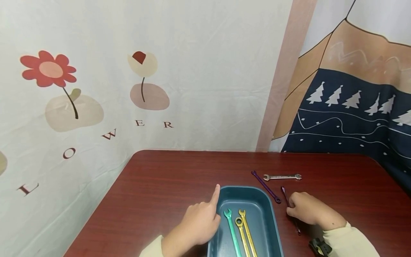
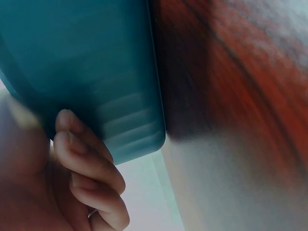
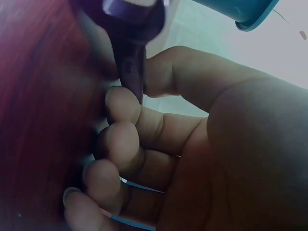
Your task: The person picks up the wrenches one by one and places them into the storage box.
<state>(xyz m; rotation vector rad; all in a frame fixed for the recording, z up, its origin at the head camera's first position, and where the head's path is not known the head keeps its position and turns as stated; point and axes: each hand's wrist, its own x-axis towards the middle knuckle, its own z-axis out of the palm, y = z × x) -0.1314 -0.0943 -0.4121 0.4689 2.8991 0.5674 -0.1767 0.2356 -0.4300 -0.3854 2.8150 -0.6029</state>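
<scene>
My right hand (image 1: pixel 303 210) pinches a dark purple wrench (image 3: pixel 131 72) between thumb and index finger, low over the table to the right of a blue-green tray (image 1: pixel 275 221). One end of this wrench sticks out beyond the fingers, the other below the hand. My left hand (image 1: pixel 200 221) holds the tray's left rim; its index finger points away along the edge. In the left wrist view, its other fingers curl against the tray's outer wall (image 2: pixel 96 57). Inside the tray lie a green wrench (image 1: pixel 233 232), a gold ratcheting wrench (image 1: pixel 243 238) and a gold open-ended wrench (image 1: pixel 248 232).
A second purple wrench (image 1: pixel 265 186) lies slantwise on the table just past the tray's right far corner. Beside it is a silver double open-ended wrench (image 1: pixel 282 177). The reddish-brown table (image 1: pixel 167 178) ends at a patterned curtain (image 1: pixel 205 107) behind.
</scene>
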